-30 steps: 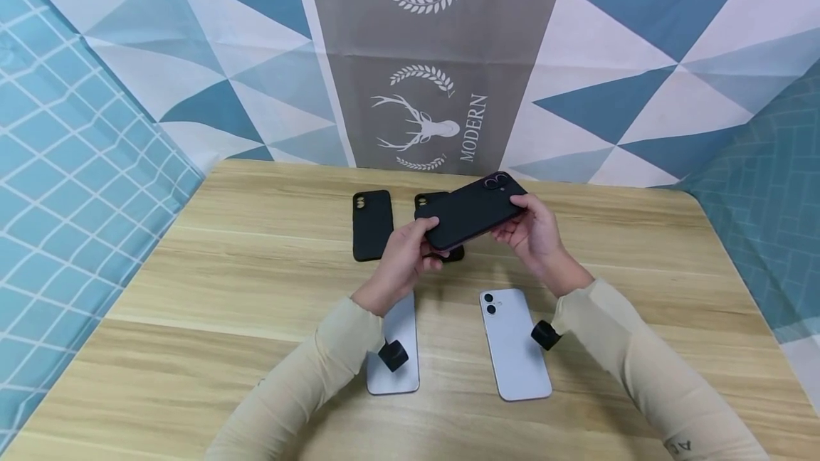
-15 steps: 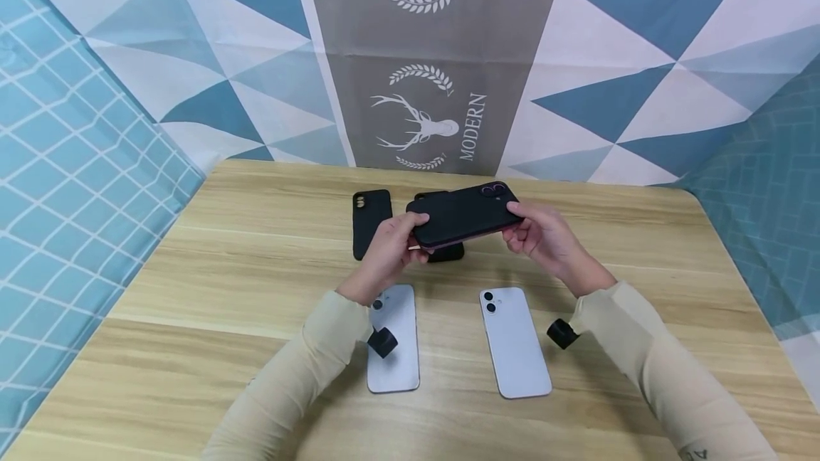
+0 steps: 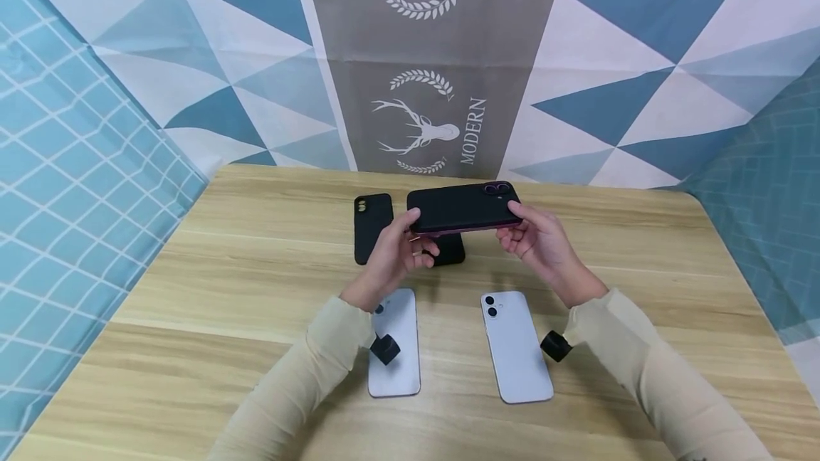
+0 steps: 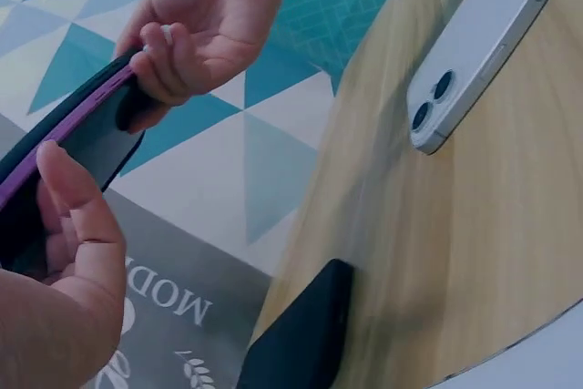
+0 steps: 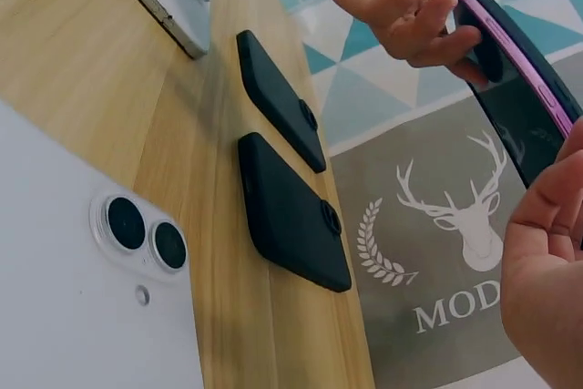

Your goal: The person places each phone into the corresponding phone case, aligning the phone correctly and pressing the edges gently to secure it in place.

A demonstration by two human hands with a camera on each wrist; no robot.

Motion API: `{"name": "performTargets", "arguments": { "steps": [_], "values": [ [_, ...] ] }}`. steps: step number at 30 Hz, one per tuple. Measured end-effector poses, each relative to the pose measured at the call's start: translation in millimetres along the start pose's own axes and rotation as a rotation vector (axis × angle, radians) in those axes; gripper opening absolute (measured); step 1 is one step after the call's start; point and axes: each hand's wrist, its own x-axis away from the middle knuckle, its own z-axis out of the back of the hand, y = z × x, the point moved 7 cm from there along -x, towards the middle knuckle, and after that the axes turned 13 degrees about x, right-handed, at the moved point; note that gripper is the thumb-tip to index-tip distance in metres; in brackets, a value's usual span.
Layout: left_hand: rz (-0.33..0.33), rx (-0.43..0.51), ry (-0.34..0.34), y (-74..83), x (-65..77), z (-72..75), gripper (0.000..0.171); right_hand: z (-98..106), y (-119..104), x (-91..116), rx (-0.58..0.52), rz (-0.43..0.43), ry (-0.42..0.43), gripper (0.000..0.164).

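Both hands hold a phone with a pink side edge and a black case over its back, raised above the far part of the table. My left hand pinches the left end, thumb on top and fingers beneath. At the other end, close to the camera cutout, my right hand grips with its thumb on the case and fingers curled below. In the right wrist view the dark screen faces down, and the pink side shows between screen and case.
Two black phone cases lie at the back: the left case and another case partly covered by the held phone. Nearer are a white phone, overlapped by the left wrist camera, and a second white phone. A patterned cloth hangs behind the table.
The held phone has turned from a slant to nearly level and its back tips further away. My left hand has shifted left, its fingers now looser beneath. The phones on the table stay put.
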Motion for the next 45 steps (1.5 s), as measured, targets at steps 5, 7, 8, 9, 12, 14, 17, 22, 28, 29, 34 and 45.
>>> {"name": "performTargets", "arguments": {
  "steps": [5,7,8,9,12,14,17,22,28,29,34,45],
  "values": [
    [0.059,-0.076,-0.102,-21.3,1.2,-14.6,0.047,-3,3,-3,-0.021,0.009,0.035,0.033],
    [0.085,-0.146,-0.114,-29.9,-0.8,-20.7,0.049,-5,4,-4,-0.025,0.012,0.035,0.034],
    [0.084,-0.183,-0.104,-32.7,-2.6,-23.0,0.048,-6,4,-4,-0.016,0.013,0.035,0.034],
    [0.072,-0.212,-0.088,-34.4,-4.5,-24.6,0.046,-7,5,-5,-0.005,0.016,0.033,0.034],
    [0.022,-0.248,-0.020,-36.4,-10.5,-28.6,0.040,-11,7,-6,0.008,0.018,0.017,0.036],
    [-0.016,-0.236,0.022,-37.1,-13.5,-30.2,0.036,-13,10,-6,0.030,0.017,0.016,0.037],
    [-0.070,-0.193,0.081,-38.5,-16.8,-31.6,0.029,-15,13,-5,0.038,0.013,0.010,0.038],
    [-0.156,-0.116,0.165,-39.3,-19.6,-32.8,0.023,-18,16,-4,0.073,0.015,0.007,0.039],
    [-0.242,-0.045,0.236,-36.6,-20.5,-32.7,0.016,-22,16,-5,0.105,0.028,-0.007,0.037],
    [-0.250,-0.038,0.242,-36.3,-20.7,-32.4,0.015,-23,16,-5,0.111,0.032,-0.011,0.036],
    [-0.239,-0.029,0.268,-35.9,-18.7,-30.2,0.013,-25,15,-4,0.129,0.047,-0.046,0.033],
    [-0.181,-0.034,0.303,-36.7,-14.5,-24.3,0.012,-22,16,1,0.263,0.029,-0.034,0.029]
  ]
}}
